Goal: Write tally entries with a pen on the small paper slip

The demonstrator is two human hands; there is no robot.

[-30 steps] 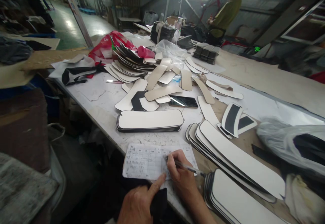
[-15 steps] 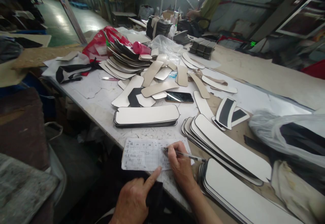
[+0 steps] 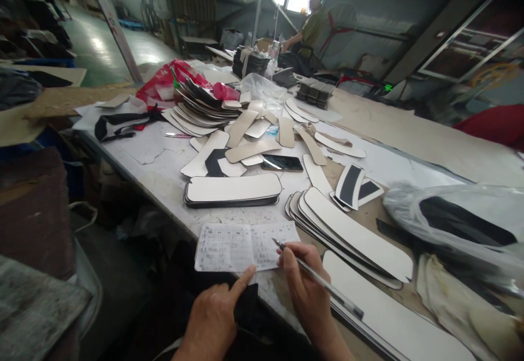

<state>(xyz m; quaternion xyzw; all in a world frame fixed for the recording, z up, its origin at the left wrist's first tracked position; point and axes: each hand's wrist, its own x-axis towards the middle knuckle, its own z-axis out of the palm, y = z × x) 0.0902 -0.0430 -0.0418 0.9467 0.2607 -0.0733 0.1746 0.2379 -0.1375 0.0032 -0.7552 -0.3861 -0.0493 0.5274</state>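
Observation:
A small notebook with handwritten rows on a printed grid lies open at the table's near edge. My left hand has its index finger stretched out, the tip at the notebook's lower edge; the other fingers are curled, and nothing shows in them. Gripped in my right hand is a clear-barrelled pen, its tip over the right-hand page. Just beyond the notebook sits a neat stack of white, dark-edged strips. Curved white pieces are fanned out to the right of the notebook, with another stack beside my right forearm.
Loose white and beige pieces are scattered mid-table around a phone. Behind them are a pink pen, a tall pile of pieces and a red bag. Clear plastic lies at right. Another person is at the back.
My right hand has turned and drawn slightly right, the pen tip shifting right across the page. My left finger stays at the notebook's edge. The camera view has tilted up a little.

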